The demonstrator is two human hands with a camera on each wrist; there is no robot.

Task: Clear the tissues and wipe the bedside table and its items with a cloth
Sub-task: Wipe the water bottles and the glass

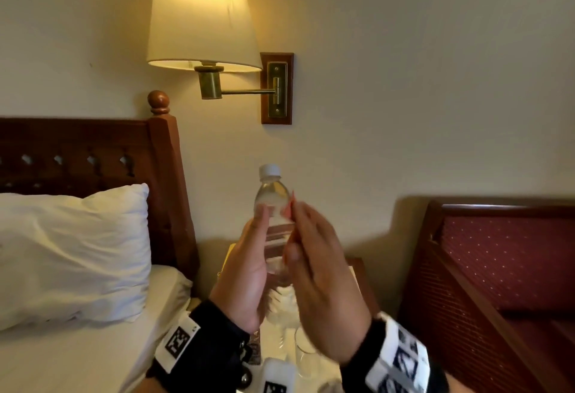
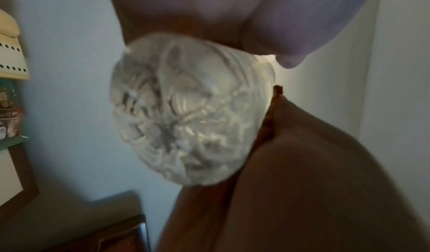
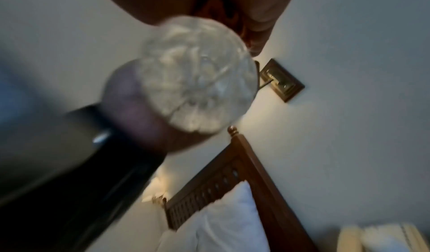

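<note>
We have the clear water bottle (image 1: 272,224) lifted off the bench (image 1: 357,271) and held upright in front of the wall, white cap on top. Our left hand (image 1: 245,271) wraps its fingers round the bottle's left side. Our right hand (image 1: 320,274) presses a thin orange-red cloth (image 1: 292,215) against the bottle's right side with fairly straight fingers; how firmly that grip closes on the cloth we cannot tell, as the hand is blurred.

We judge the task to be midway: one item is being wiped, and the bench itself, mostly hidden beneath our hands, looks to be waiting. We see no tissues here, so whether they are cleared we cannot say.

Below our wrists a drinking glass (image 1: 306,352) stands near the bench's front edge, with some printed cards beside it; these would need wiping and lifting aside. A lit wall lamp (image 1: 202,16) hangs above, a bed with a white pillow (image 1: 71,252) borders the bench's left edge, and a red upholstered chair (image 1: 504,265) its right.
</note>
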